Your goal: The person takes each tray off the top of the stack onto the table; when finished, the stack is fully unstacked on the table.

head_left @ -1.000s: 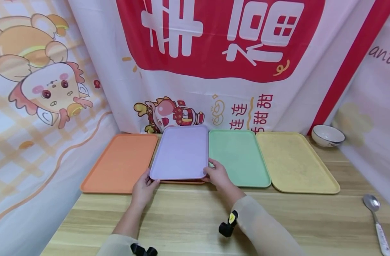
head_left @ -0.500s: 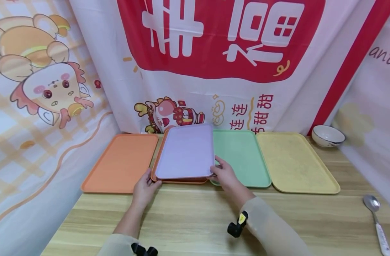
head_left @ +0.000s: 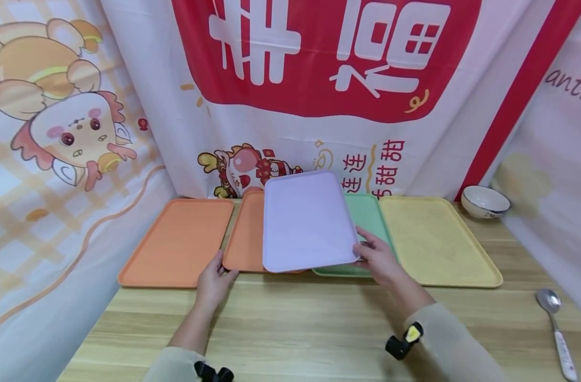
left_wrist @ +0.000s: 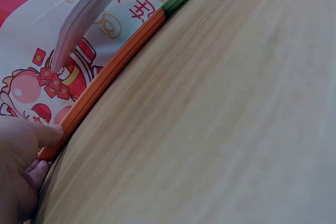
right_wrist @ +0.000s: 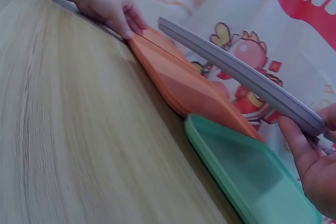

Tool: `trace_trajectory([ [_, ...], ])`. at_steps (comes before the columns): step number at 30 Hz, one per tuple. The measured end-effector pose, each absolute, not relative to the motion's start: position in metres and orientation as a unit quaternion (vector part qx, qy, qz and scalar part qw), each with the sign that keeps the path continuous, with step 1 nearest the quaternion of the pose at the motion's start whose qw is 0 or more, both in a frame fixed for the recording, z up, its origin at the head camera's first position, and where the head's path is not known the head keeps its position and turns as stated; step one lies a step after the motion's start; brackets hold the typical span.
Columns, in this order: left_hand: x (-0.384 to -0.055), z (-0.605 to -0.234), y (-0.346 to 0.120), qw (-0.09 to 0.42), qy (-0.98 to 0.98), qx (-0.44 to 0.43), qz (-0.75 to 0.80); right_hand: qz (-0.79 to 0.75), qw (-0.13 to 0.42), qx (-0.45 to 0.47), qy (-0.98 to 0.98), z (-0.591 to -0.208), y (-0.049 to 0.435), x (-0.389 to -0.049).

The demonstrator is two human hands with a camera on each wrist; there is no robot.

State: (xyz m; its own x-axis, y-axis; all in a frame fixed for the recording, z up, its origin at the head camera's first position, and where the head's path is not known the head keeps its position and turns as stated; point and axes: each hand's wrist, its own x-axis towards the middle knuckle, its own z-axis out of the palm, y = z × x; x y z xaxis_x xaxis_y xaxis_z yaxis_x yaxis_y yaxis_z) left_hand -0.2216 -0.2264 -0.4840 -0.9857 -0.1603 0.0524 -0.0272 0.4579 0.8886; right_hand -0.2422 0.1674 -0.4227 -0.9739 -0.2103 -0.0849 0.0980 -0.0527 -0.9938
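Note:
A lilac tray (head_left: 309, 223) is lifted and tilted above the others; my right hand (head_left: 378, 260) pinches its near right corner, thumb on one face and fingers beneath. In the right wrist view the lilac tray (right_wrist: 236, 72) shows edge-on, well above a green tray (right_wrist: 252, 166). My left hand (head_left: 214, 281) grips the near left corner of the middle orange tray (head_left: 245, 239), which the lilac one partly covers. Seen from the left wrist, the thumb lies on this orange tray's rim (left_wrist: 113, 69) with fingertips below it.
Another orange tray (head_left: 178, 244) lies at the left, and a yellow tray (head_left: 440, 241) right of the green. A white bowl (head_left: 485, 201) stands at the back right, a spoon (head_left: 557, 334) at the right. Printed cloth (head_left: 281, 127) hangs behind the wooden table (head_left: 290, 329).
My right hand has carried the lilac tray rightward and up, turning it and uncovering part of the middle orange tray. The left hand has stayed at the orange tray's corner.

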Motion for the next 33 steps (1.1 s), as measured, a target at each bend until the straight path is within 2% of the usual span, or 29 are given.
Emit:
trace_trajectory([
  [9, -0.222, -0.484, -0.229, 0.047, -0.852, 0.056, -0.518, -0.701, 0.111, -0.053, 0.702, -0.414, 0.234, -0.228],
  [15, -0.222, -0.483, -0.229, 0.04, -0.852, 0.059, -0.519, -0.645, 0.139, -0.064, 0.748, -0.41, 0.268, -0.224],
  [21, -0.222, -0.484, -0.228, 0.041, -0.852, 0.061, -0.519, -0.617, 0.169, -0.087, 0.763, -0.407, 0.284, -0.223],
  [33, -0.223, -0.485, -0.228, 0.06, -0.856, 0.054, -0.511, -0.566, 0.265, -0.129, 0.769, -0.409, 0.301, -0.221],
])
